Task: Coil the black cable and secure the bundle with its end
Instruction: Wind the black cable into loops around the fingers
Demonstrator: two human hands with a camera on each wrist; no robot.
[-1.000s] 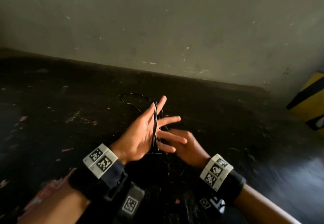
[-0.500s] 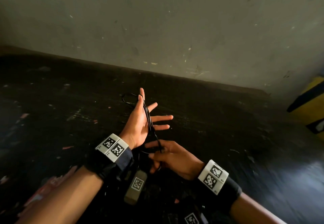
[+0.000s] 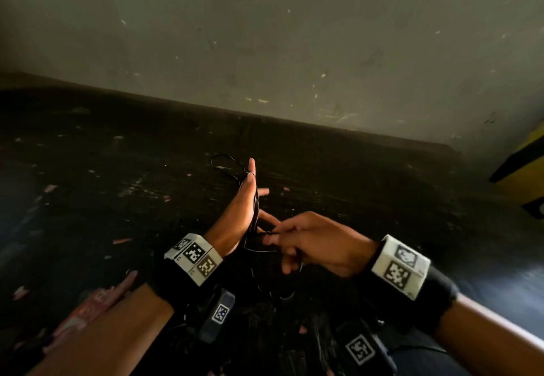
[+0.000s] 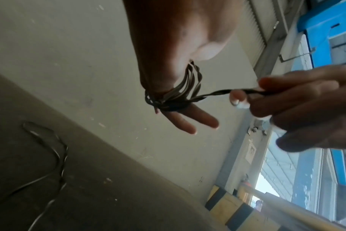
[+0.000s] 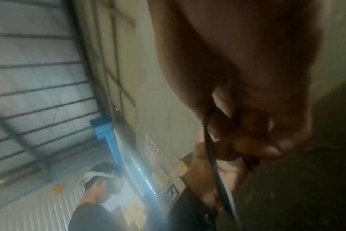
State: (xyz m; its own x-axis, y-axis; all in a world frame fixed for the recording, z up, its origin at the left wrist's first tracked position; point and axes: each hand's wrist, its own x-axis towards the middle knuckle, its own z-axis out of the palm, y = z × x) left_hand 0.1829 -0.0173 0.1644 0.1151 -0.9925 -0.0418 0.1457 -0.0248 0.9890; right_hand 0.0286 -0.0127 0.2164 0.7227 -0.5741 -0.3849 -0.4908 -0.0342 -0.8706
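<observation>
Nearest, right hand (image 3: 316,243) with fingers curled, pinching the free strand of the black cable (image 4: 174,93) taut beside the left palm. Just beyond, left hand (image 3: 240,213) upright, fingers straight and spread, several cable loops wound round it, nothing clenched. Farther out, a loose length of cable trailing over the dark floor (image 3: 117,199) toward the far wall (image 3: 265,37).

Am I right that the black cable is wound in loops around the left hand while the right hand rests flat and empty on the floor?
Not quite. The black cable is indeed looped around the left hand, but the right hand is not flat or empty: it is raised beside the left one and pinches a strand leading off the loops. The left wrist view shows this clearly.
</observation>
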